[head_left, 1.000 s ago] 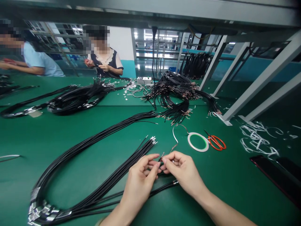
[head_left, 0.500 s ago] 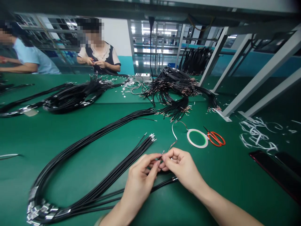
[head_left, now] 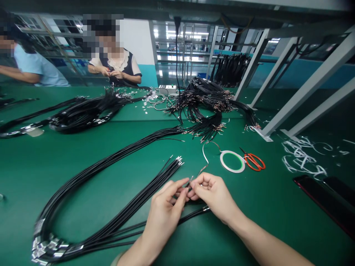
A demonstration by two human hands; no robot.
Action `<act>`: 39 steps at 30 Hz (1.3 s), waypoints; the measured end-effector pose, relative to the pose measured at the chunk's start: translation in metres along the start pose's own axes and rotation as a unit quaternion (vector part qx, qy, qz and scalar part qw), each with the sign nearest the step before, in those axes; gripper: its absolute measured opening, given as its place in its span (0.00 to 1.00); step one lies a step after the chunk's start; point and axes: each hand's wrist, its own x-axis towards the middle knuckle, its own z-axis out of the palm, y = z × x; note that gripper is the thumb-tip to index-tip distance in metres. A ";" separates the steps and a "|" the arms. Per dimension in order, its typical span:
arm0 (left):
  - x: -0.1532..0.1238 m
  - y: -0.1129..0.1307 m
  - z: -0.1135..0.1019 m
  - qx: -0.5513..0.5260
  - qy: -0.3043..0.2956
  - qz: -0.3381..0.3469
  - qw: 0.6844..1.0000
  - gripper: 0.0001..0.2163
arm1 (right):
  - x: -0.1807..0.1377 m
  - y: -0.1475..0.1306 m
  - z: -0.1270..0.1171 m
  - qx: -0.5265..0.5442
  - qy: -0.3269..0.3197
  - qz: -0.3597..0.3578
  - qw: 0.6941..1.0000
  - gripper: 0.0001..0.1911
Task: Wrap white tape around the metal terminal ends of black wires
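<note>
At the left on the green table [head_left: 20,166]: a smooth, slightly shiny surface; farther back lies a coiled bundle [head_left: 79,119] of black cables with silvery bands.
Cable loop [head_left: 83,181]: thin, round black cables, bent like a U before you; at the near left bend, flat shiny silver bands [head_left: 46,247] wrap them, and one free end shows bright metal tips.
Left hand [head_left: 165,210]: your thumb and forefinger are pinching a thin black cable, the other fingers curled below.
White box [head_left: 167,89]: a small block at the back; its dark marks are too small for reading.
Cable end [head_left: 190,180]: it lies between your two hands, the pale tip standing up from the fingertips.
Cable pile [head_left: 205,98]: many black cables in a tangled heap, their ends copper-coloured.
Right hand [head_left: 209,190]: your thumb and forefinger are pressed together on the same cable end; whether they pinch tape too, I cannot tell.
Tape strip [head_left: 205,155]: narrow, white and copper-coloured, curving from the roll towards your right fingers.
Tape roll [head_left: 222,162]: a flat white ring.
Scissors [head_left: 255,162]: orange loop handles, dark blades, just beside the roll.
White strips [head_left: 302,159]: thin and curled, scattered near the grey metal legs [head_left: 288,98].
</note>
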 end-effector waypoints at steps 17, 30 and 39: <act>0.000 -0.002 -0.001 0.022 -0.016 0.029 0.999 0.13 | 0.000 0.003 0.000 0.002 0.000 0.001 1.000 0.10; 0.006 0.002 0.002 -0.121 -0.005 -0.074 0.990 0.14 | 0.000 0.001 0.002 0.000 0.001 -0.014 1.000 0.12; 0.000 0.001 0.002 -0.077 -0.009 -0.027 0.997 0.12 | 0.001 0.003 0.002 0.003 0.001 -0.010 1.000 0.12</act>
